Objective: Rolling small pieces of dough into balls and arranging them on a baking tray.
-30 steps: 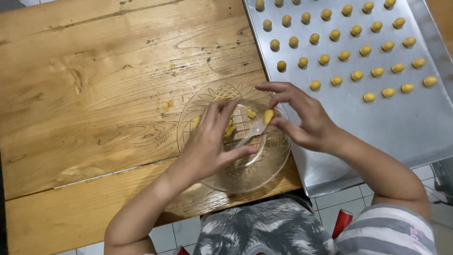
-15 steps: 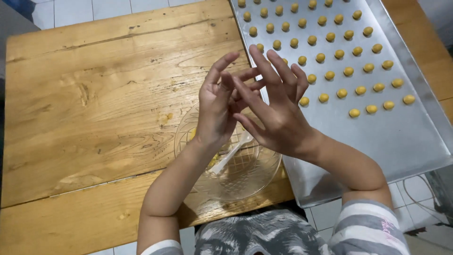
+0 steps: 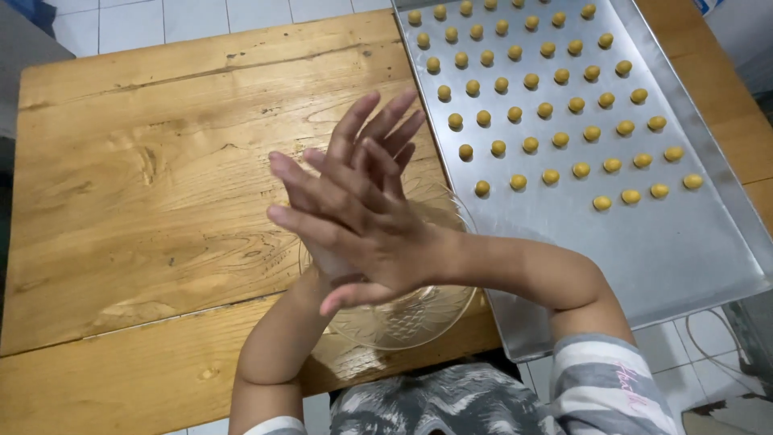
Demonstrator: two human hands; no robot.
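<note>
Palms pressed flat together above the glass bowl (image 3: 403, 318): the right hand (image 3: 354, 229) lies across the left hand (image 3: 374, 149), fingers of both stretched out. Whether anything sits between them I cannot tell. The bowl rests on the wooden table (image 3: 145, 185), near its front edge, just beside a metal tray (image 3: 684, 250) carrying rows of small yellow dough balls (image 3: 547, 109).

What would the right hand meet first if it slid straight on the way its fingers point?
The right hand, pressed flat over the left hand, points to the picture's left. That way shows only the bare wooden table below it, so the path looks free, though its height above the table is unclear.
</note>
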